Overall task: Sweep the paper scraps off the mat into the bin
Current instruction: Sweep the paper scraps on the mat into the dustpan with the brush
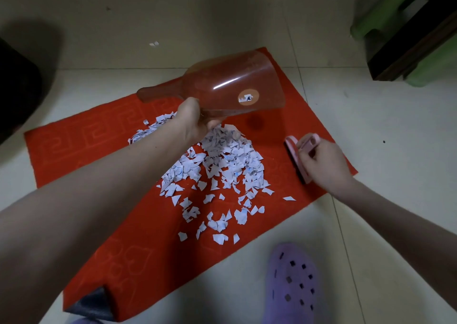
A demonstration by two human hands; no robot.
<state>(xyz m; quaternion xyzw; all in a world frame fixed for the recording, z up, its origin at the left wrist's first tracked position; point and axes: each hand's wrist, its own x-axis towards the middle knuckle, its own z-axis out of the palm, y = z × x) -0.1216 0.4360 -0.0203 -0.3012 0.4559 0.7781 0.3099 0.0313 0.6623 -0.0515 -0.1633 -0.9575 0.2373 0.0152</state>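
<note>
The paper scraps (222, 160) are lying heaped mid-mat (99, 150) — light and flimsy, probably scattering under hard strokes. The left hand (193, 118) is gripping the dustpan (222, 86) above them; the right hand (324, 160) is clasping the brush (296, 158) at the mat's edge.

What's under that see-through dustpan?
Red mat shows through the dustpan, which the left hand holds up. The paper scraps lie nearer. The hand covers whatever is beneath the dustpan's near edge.

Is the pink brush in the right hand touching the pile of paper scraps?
Apart. The head view shows a strip of bare red mat between the pink brush and the nearest paper scraps.
</note>
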